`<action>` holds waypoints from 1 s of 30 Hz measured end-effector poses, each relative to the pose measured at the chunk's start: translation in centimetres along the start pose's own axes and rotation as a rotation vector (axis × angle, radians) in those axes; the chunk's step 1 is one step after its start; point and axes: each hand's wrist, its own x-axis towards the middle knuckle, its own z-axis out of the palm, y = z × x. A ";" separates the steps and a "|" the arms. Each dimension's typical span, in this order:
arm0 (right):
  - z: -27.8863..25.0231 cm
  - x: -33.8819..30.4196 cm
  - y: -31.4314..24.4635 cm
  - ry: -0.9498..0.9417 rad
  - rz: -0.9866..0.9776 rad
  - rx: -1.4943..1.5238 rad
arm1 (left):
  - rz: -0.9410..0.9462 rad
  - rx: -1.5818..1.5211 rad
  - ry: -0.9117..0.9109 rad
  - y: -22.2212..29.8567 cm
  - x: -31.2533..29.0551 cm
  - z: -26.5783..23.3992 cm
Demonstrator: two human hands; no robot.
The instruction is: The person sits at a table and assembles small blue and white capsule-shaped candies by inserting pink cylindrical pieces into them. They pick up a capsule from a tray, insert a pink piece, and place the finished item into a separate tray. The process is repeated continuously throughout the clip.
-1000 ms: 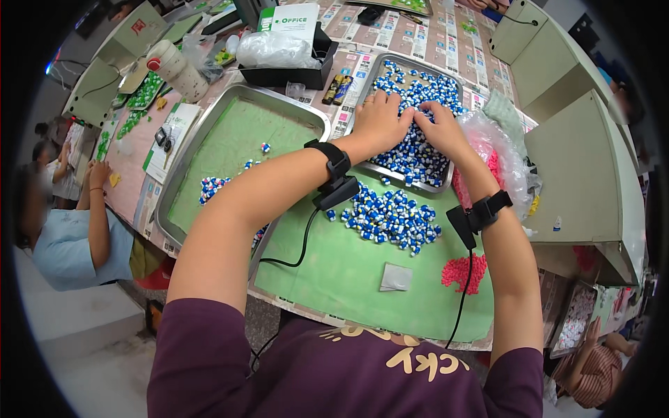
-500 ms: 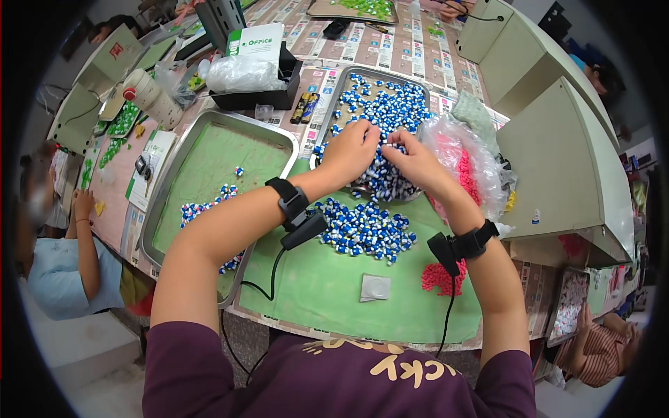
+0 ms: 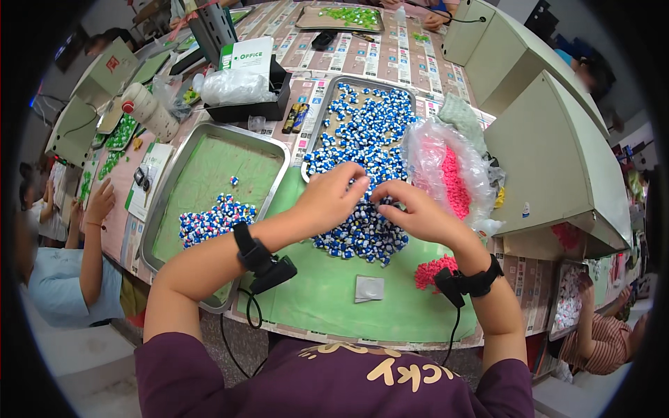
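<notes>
My left hand [image 3: 332, 198] hovers with loosely curved fingers over a heap of small blue-and-white pieces [image 3: 362, 233]. Facing it, my right hand [image 3: 417, 211] has its fingers bent and apart, thumb low against the pieces. Neither shows anything held, though the fingertips partly hide what lies beneath. The heap spreads over a green mat [image 3: 317, 299] and runs up to the near end of a metal tray [image 3: 318, 129] full of the same pieces. A second metal tray [image 3: 237, 134] at the left holds blue, white and pink pieces [image 3: 216, 221].
A plastic bag of pink pieces [image 3: 454, 184] lies right of the full tray, with a small pink pile [image 3: 433, 272] nearer me. A white square packet [image 3: 369, 288] rests on the mat. Behind stand a black box [image 3: 251, 110] and, at right, a pale cabinet [image 3: 557, 174]. Other people sit at both sides.
Both hands have come back toward me from the tray's near end. More blue-and-white pieces now lie between tray and mat, joined to the heap. The view has shifted slightly.
</notes>
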 end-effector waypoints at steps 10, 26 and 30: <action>0.6 4.1 4.4 0.465 0.002 -0.198 | 0.085 0.330 0.261 -7.2 2.1 0.6; 4.1 7.4 7.2 0.548 0.111 -0.367 | 0.083 0.269 0.395 -6.5 3.3 2.7; 3.3 7.4 6.7 0.500 0.113 -0.120 | 0.076 0.232 0.396 -6.1 3.5 2.6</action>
